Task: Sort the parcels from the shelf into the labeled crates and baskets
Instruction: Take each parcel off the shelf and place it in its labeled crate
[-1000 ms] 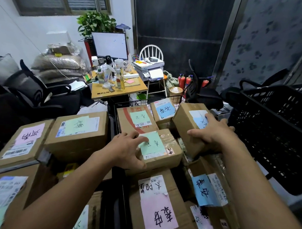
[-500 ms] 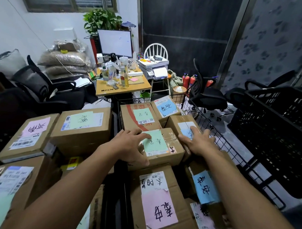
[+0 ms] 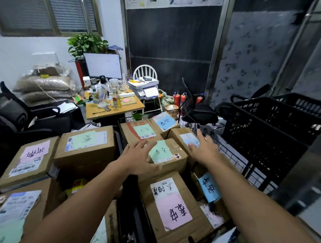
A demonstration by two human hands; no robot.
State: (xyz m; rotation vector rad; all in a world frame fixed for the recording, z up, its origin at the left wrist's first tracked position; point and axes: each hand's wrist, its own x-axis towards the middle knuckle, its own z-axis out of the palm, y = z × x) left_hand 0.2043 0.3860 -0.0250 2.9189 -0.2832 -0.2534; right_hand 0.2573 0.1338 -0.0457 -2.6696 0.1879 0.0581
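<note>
Cardboard parcels with coloured notes fill a wire cart (image 3: 233, 156) in front of me. My left hand (image 3: 140, 159) rests flat on the left side of a small box with a green note (image 3: 170, 156), fingers spread. My right hand (image 3: 203, 149) hovers open just above the parcel with a pale blue note (image 3: 179, 136) at the cart's right side, holding nothing. Behind these lie a red-printed box with a green note (image 3: 137, 132) and a box with a blue note (image 3: 165, 122). Nearer me sits a box with a pink note (image 3: 173, 207).
More parcels stand stacked at the left, one with a green label (image 3: 86, 142) and one with a pink label (image 3: 29, 158). A large black plastic crate (image 3: 276, 125) stands at the right. Behind are a cluttered desk (image 3: 113, 105), office chairs and fire extinguishers (image 3: 178, 100).
My right hand set the pale-blue-note parcel down into the cart's right side and let go; its fingers are now lifted off it. My left hand stayed on the green-note box.
</note>
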